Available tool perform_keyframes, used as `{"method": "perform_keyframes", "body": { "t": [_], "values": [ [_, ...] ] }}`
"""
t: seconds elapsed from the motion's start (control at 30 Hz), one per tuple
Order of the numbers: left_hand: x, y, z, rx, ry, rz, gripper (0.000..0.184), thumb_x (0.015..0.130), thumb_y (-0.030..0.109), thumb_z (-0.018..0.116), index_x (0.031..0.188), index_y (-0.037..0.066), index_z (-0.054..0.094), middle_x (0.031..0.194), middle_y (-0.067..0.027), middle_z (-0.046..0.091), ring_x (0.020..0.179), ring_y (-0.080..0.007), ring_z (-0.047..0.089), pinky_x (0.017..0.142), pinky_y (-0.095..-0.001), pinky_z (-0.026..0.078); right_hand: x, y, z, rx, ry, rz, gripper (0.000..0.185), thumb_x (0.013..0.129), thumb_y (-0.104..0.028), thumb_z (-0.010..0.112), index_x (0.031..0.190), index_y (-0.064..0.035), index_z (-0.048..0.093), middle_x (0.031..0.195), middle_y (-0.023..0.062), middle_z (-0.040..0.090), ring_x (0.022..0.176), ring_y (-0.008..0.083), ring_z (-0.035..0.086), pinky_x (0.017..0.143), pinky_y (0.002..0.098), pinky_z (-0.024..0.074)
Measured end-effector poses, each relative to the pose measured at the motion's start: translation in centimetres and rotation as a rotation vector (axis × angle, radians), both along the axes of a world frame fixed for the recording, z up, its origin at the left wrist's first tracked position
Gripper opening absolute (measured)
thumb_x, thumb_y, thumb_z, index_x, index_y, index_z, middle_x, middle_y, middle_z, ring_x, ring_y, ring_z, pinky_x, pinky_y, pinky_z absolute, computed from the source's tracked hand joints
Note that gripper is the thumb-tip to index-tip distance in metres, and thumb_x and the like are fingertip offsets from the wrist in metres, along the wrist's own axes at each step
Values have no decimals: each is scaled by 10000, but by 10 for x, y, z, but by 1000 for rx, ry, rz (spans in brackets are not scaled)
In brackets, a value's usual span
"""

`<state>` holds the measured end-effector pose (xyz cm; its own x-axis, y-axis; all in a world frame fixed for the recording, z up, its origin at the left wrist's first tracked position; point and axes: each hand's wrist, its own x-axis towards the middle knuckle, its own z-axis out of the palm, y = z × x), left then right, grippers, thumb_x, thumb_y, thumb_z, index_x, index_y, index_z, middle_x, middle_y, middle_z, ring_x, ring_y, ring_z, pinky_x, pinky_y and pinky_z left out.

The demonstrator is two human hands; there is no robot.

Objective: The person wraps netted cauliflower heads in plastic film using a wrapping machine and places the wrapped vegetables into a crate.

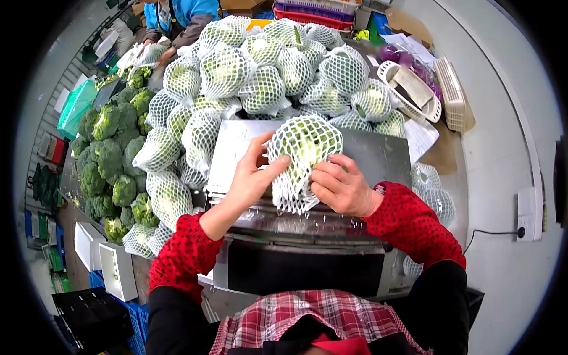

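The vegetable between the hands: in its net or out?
In. The white mesh net covers the vegetable's visible side, green showing through the holes. The left hand and right hand hold it. The underside is hidden.

At the far end, left of centre, stood a person (200,10) in a blue jacket. Beyond the surface, red, purple and whitish crates (313,21) were stacked, with a brown cardboard box (409,25) to their right. Farther right, a white plastic basket (436,111) held a pale block and something dark, with a second basket (452,97) tilted just beside it and a white sheet of paper (422,141) nearby. A black cable (494,232) ran to a white box (525,214) on the pale wall (500,136). At left lay a turquoise plastic bag (77,106); lower down, white boxes (118,273) stood near a black crate (93,316) and a blue crate (140,326).
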<state>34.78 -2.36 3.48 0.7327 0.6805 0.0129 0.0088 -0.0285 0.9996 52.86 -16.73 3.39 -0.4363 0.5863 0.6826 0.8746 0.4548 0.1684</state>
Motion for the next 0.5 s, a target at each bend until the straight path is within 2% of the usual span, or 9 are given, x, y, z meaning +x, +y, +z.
{"method": "perform_keyframes", "body": {
  "t": [0.17, 0.23, 0.27, 0.3, 0.33, 0.37, 0.43, 0.47, 0.5],
  "values": [
    [-19, -8, 0, 173, 81, 1, 654, 861, 276, 699, 1390, 43, 393, 1248, -199, 545, 886, -211, 622, 723, -315, 526, -20, -41, 33, -298, 198, -31, 407, 695, -274, 748, 986, -38, 588, 1102, 84, 570, 1065, 269, 549, 941, 443, 408],
    [-45, -7, 2, 191, 33, 87, 635, 864, 294, 697, 1369, 25, 423, 1258, -180, 553, 920, -212, 621, 728, -314, 520, -22, -72, 56, -269, 383, -198, 361, 722, -271, 764, 962, -42, 622, 1017, 96, 606, 933, 288, 597, 808, 413, 472],
    [-69, -11, 17, 342, 217, 162, 550, 844, 277, 710, 1283, 11, 515, 1157, -187, 609, 899, -217, 637, 726, -319, 517, -21, -94, 57, -278, 505, -318, 315, 733, -266, 766, 933, -54, 646, 963, 95, 627, 847, 282, 624, 726, 402, 498],
    [-98, 1, -8, 957, 311, 266, 428, 808, 281, 727, 1111, 2, 608, 977, -182, 658, 772, -242, 660, 619, -339, 518, -16, -122, 48, -486, 553, -568, 287, 747, -284, 757, 888, -50, 667, 857, 106, 635, 748, 283, 623, 664, 387, 498],
    [-117, -7, 3, 1069, 642, 248, 325, 767, 317, 742, 873, 22, 655, 789, -166, 662, 629, -292, 647, 526, -384, 498, -11, -141, 34, -690, 599, -818, 273, 762, -302, 748, 842, -47, 687, 751, 117, 643, 649, 285, 622, 602, 373, 498],
    [-136, -5, -5, 1179, 813, 178, 358, 766, 397, 719, 707, 50, 652, 662, -130, 651, 545, -309, 631, 486, -422, 477, -9, -147, 22, -687, 602, -831, 273, 762, -302, 748, 842, -47, 687, 751, 117, 643, 649, 285, 622, 602, 373, 498],
    [-134, -11, -12, 1166, 874, 141, 384, 771, 414, 702, 662, 50, 648, 631, -139, 641, 553, -318, 633, 501, -432, 483, -9, -152, 6, -813, 431, -1031, 350, 798, -396, 693, 729, -54, 717, 597, 131, 617, 566, 312, 616, 555, 402, 484],
    [-132, -13, -11, 1155, 938, 117, 416, 776, 431, 684, 616, 49, 644, 601, -148, 631, 560, -327, 634, 516, -441, 489, -12, -141, 8, -852, 453, -998, 500, 795, -467, 645, 576, -17, 649, 556, 177, 584, 573, 359, 608, 549, 449, 466],
    [-119, -15, -4, 1072, 1006, 54, 423, 785, 427, 659, 640, 30, 659, 613, -171, 631, 583, -347, 635, 548, -440, 499, -15, -130, 9, -889, 474, -1001, 489, 794, -445, 651, 562, -14, 639, 557, 181, 580, 582, 359, 609, 551, 451, 465]
  ]
}}
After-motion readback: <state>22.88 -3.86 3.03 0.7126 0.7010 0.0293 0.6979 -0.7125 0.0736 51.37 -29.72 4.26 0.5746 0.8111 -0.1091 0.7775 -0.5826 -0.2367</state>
